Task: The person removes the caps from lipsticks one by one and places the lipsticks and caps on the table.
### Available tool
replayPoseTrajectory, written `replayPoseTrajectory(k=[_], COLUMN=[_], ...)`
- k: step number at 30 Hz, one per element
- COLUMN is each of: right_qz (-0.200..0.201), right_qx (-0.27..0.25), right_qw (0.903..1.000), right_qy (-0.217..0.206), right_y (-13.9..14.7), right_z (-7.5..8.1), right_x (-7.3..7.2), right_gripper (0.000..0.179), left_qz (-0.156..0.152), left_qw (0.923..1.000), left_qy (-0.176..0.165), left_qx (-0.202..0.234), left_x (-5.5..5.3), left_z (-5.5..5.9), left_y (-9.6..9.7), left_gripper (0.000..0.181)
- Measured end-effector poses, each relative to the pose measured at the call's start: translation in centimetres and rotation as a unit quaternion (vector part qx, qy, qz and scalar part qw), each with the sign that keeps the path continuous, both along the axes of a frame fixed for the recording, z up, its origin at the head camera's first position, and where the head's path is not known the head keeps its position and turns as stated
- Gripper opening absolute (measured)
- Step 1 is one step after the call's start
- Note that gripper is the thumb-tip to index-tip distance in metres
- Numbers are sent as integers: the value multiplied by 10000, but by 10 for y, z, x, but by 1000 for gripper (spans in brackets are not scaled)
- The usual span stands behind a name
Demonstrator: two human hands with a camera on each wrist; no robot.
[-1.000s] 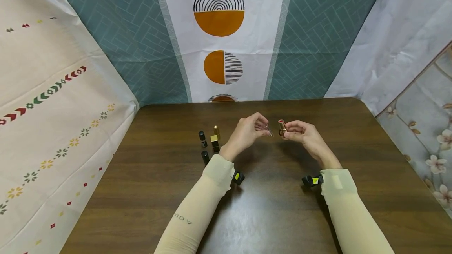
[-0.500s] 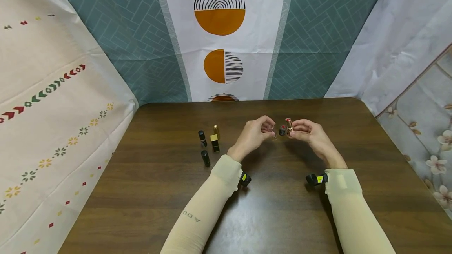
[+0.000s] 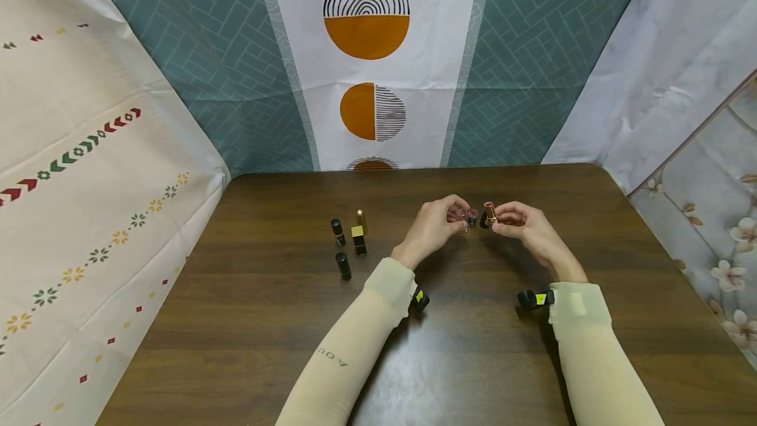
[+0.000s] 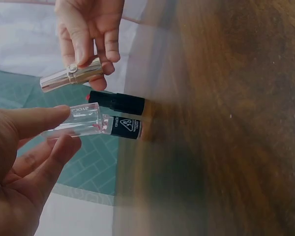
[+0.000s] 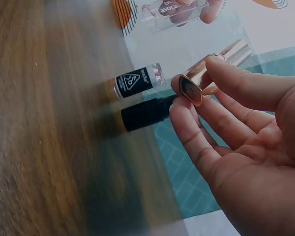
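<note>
My left hand (image 3: 434, 225) pinches a clear plastic cap (image 4: 83, 120) with printed lettering between thumb and fingers. Right at the cap's lower end stands an uncapped lipstick (image 4: 125, 127) with a black label; the two overlap in the left wrist view. Next to it, a black lipstick (image 5: 140, 115) with a red tip stands upright on the table. A shiny gold lipstick tube (image 5: 236, 51) is held in the fingertips of my right hand (image 3: 526, 229), tilted a little. Red shows at its upper end in the head view.
To the left on the brown wooden table (image 3: 266, 321) stand a black tube (image 3: 338, 232), a gold tube (image 3: 361, 219), a black box-shaped tube with gold top (image 3: 359, 240) and another black tube (image 3: 344, 265). A patterned curtain (image 3: 378, 71) hangs behind the table.
Both hands have shifted to the right. The clear cap has come up to the labelled lipstick, and the gold tube has moved right, uncovering the two lipsticks standing between the hands.
</note>
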State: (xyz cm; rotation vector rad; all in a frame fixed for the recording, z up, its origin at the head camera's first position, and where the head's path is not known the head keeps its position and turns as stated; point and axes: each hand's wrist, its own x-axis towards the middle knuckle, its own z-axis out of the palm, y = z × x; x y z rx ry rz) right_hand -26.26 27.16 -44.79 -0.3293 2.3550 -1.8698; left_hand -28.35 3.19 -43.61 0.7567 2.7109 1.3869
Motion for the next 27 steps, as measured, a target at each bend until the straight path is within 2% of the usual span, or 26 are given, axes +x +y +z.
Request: replayPoseTrajectory(k=[9, 18, 21, 27], right_qz=[186, 127, 182, 404], right_qx=[868, 1597, 1655, 1316], right_qw=[9958, 9870, 9860, 9905], right_qy=[-199, 104, 108, 12], right_y=[5, 5, 7, 9], right_z=[-7, -12, -16, -22], right_x=[-2, -2, -2, -5], right_gripper=[35, 30, 31, 31], left_qz=[41, 45, 40, 30], left_qw=[9998, 9988, 9984, 9973], left_qy=[-73, -96, -98, -67], left_qx=[-179, -470, -555, -734], left_x=[-1, 3, 4, 4], left_z=[-10, -15, -16, -20], left_y=[9, 17, 20, 25], left_gripper=[28, 28, 27, 27])
